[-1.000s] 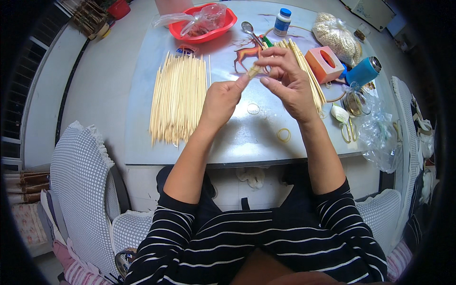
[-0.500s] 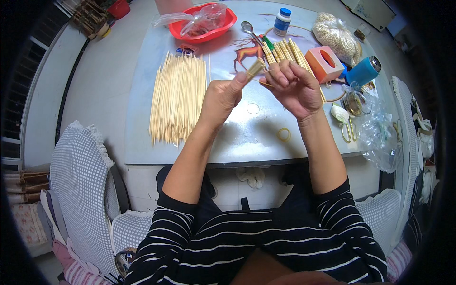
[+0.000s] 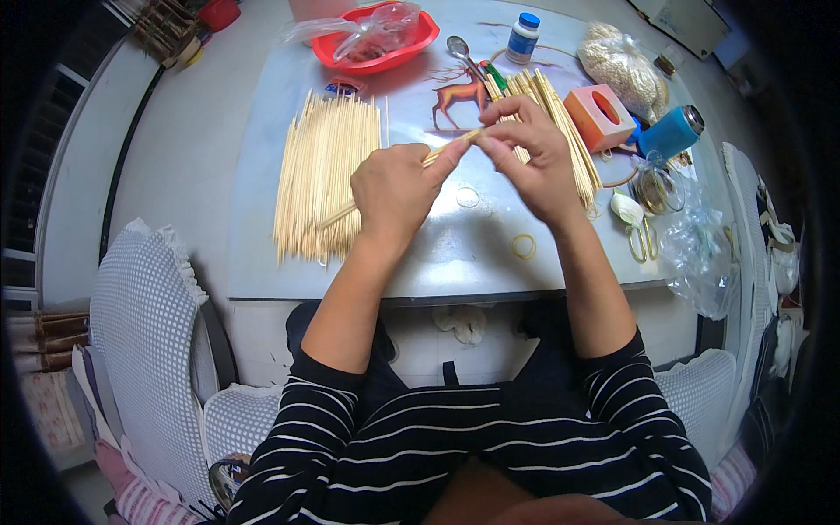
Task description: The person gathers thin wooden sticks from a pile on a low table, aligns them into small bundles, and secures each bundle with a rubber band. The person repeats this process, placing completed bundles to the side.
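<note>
We have a thin bundle of sticks [image 3: 339, 213] closed in our left hand [image 3: 395, 194], slanting above the middle of the desk [image 3: 420, 276]. Its near left end passes over the loose sticks [image 3: 325, 157], which lie in a broad pile on the left; our left hand hides its middle. Our right hand [image 3: 532, 157] is curled narrow, thumb and fingertips close together at the bundle's far right end; we cannot tell whether they grip the wood or something around it.

Just beyond the right hand lie the tied bundles [image 3: 567, 124], partly blocked from our sight by its fingers. To their right we find an orange tissue box [image 3: 579, 116], a blue flask [image 3: 667, 133] tilted on its side and, farther off, a bag of pale pieces [image 3: 612, 70].

Along the far side we see a red basin [image 3: 428, 37] with a clear bag in it, a spoon [image 3: 458, 48] and a white bottle [image 3: 522, 44] with a blue cap. On the near right, scissors [image 3: 646, 241] lie beside a crumpled plastic bag [image 3: 698, 254] that droops over the desk's edge. Between our forearms, a yellow rubber band [image 3: 514, 253] rests on the surface, nearer to us than the hands.
</note>
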A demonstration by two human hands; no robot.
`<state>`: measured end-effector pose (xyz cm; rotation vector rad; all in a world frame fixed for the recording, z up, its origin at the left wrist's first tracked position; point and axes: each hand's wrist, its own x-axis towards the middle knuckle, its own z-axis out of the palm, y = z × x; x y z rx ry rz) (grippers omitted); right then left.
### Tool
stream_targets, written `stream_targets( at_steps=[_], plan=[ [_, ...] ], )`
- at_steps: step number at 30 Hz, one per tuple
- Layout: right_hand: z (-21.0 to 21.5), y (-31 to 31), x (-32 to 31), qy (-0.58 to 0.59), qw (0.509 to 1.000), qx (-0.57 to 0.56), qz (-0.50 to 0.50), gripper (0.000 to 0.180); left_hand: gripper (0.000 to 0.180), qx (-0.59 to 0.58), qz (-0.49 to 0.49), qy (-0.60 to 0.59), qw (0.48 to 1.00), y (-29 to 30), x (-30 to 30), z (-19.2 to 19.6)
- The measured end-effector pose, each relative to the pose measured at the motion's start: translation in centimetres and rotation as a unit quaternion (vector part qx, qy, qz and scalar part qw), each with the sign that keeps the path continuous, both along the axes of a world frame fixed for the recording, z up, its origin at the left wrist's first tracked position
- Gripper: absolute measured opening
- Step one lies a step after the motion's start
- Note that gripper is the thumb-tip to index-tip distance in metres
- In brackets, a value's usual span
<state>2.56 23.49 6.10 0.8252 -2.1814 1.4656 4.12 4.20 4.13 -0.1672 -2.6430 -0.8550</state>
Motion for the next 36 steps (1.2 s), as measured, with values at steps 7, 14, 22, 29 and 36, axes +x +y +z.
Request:
stream_targets(
  at_steps=[7, 14, 22, 29, 36],
  plan=[
    [0.4, -2.3, 1.5, 0.103, 0.990, -0.005, -0.091, 0.009, 0.072, 0.398, -0.132, -0.176, 0.891, 0.3, -0.6, -0.4],
    [0.0, -1.0, 0.7, -0.312, 0.907, -0.222, 0.177, 0.014, 0.069, 0.535, -0.200, -0.238, 0.785, -0.1, -0.1, -0.6],
    [0.1, 3.1, -1.2, -0.433, 0.776, -0.379, 0.258, 0.024, 0.066, 0.136, -0.155, -0.044, 0.978, -0.4, -0.2, 0.3],
    [0.0, 2.1, -0.9, -0.371, 0.883, -0.278, 0.077, 0.020, 0.061, -0.087, -0.059, 0.094, 0.990, -0.6, 0.4, 1.5],
    [0.2, 0.1, 0.4, -0.210, 0.962, -0.167, -0.054, 0.013, 0.065, -0.130, -0.007, 0.077, 0.989, 0.5, 1.0, 1.3]
  ],
)
